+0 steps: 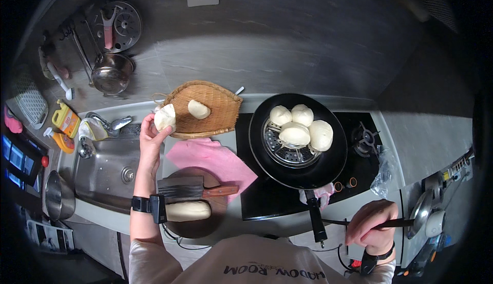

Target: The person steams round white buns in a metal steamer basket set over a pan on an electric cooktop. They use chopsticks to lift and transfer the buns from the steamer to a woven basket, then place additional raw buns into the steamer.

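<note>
My left hand (pixel 153 133) holds a pale piece of dough (pixel 165 118) at the left edge of a woven bamboo basket (pixel 221 125), where another dough piece (pixel 199 109) lies. At the lower right, my right hand (pixel 371 224) is partly curled beside a dark handle-like bar; whether it grips anything is unclear. Several white dough buns (pixel 294 134) rest on a perforated steel steamer rack (pixel 292 156) inside a black frying pan (pixel 265 164). A cleaver (pixel 185 187) and a thick dough roll (pixel 188 211) are on a round wooden cutting board (pixel 217 222).
The pan's handle (pixel 316 218) points towards me over the black cooktop (pixel 254 203). A pink cloth (pixel 208 153) lies between basket and board. The steel sink (pixel 104 168) is at left. A clear plastic bag (pixel 382 174) lies by the right burner (pixel 364 139).
</note>
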A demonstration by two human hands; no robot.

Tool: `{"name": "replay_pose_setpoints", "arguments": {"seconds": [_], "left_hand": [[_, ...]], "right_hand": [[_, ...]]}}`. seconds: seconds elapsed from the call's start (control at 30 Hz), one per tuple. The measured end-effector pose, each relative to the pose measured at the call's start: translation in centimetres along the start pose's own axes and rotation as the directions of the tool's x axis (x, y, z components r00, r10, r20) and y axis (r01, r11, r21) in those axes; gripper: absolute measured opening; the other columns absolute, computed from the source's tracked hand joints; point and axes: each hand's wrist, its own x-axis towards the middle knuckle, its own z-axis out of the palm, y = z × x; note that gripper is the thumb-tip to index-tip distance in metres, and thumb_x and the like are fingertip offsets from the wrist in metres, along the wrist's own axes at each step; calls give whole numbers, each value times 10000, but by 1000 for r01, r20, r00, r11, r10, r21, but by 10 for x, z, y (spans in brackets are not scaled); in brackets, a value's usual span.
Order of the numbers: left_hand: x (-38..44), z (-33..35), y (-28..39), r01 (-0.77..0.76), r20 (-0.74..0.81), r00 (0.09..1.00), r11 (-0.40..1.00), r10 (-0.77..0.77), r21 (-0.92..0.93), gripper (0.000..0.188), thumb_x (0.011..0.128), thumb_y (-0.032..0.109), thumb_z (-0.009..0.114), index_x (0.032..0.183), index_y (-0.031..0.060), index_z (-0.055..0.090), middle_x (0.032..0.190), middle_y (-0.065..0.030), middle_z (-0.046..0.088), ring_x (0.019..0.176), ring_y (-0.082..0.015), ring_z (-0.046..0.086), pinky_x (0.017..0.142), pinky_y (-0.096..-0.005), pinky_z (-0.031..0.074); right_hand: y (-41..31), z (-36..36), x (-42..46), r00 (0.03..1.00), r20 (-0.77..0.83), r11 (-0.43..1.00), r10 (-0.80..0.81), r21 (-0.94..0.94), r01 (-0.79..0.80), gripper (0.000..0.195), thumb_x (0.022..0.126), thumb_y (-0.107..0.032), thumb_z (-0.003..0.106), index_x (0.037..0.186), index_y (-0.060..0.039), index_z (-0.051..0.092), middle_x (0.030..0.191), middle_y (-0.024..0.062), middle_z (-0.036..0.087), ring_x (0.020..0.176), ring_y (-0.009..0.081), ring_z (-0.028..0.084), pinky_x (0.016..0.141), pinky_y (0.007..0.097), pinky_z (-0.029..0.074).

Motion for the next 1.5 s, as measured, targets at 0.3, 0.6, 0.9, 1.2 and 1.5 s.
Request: {"name": "replay_pose_setpoints", "arguments": {"seconds": [0.3, 0.6, 0.9, 1.2, 1.5], "left_hand": [[-20, 30, 0, 167, 178, 981, 766, -70, -621, 594, 950, 137, 589, 1475, 93, 313, 1404, -169, 468, 1286, -335, 497, 1058, -476, 467], [-71, 86, 38, 365, 481, 875, 728, -55, -581, 683, 969, 339, 588, 1472, -4, 280, 1456, -243, 399, 1341, -418, 431, 1007, -490, 524], [-141, 108, 52, 292, 523, 852, 866, -42, -406, 740, 772, 23, 782, 1407, 52, 402, 1425, -181, 488, 1340, -346, 474, 1078, -458, 438], [-230, 116, 62, 373, 534, 840, 820, -99, -435, 679, 746, 113, 777, 1347, 87, 463, 1348, -152, 537, 1314, -383, 487, 1053, -549, 453], [-299, 104, 63, 357, 451, 874, 869, -181, -343, 823, 690, 364, 894, 1372, 182, 472, 1315, -87, 553, 1292, -323, 499, 1078, -514, 433]], "right_hand": [[23, -10, -36, 914, -403, 990, -57, 93, 103, 191, 804, -45, 605, 777, 143, 621, 644, 251, 618, 343, 91, 356, 329, 226, 271], [30, -5, -79, 946, -316, 991, -70, 89, 103, 433, 908, -265, 695, 768, 136, 615, 576, 228, 608, 307, 97, 380, 296, 218, 283], [6, 26, -94, 960, -212, 979, 185, 123, -162, 254, 697, -10, 508, 751, 199, 640, 618, 298, 624, 314, 113, 371, 312, 243, 241], [-25, 66, -94, 824, -23, 673, -566, 565, 478, 372, 1024, -223, 520, 782, 26, 654, 745, 207, 651, 494, 218, 625, 388, 277, 469], [-46, 109, -118, 734, -10, 155, -679, 975, 157, 292, 1004, -192, 558, 836, 23, 661, 720, 150, 640, 461, 124, 472, 405, 208, 381]]}}
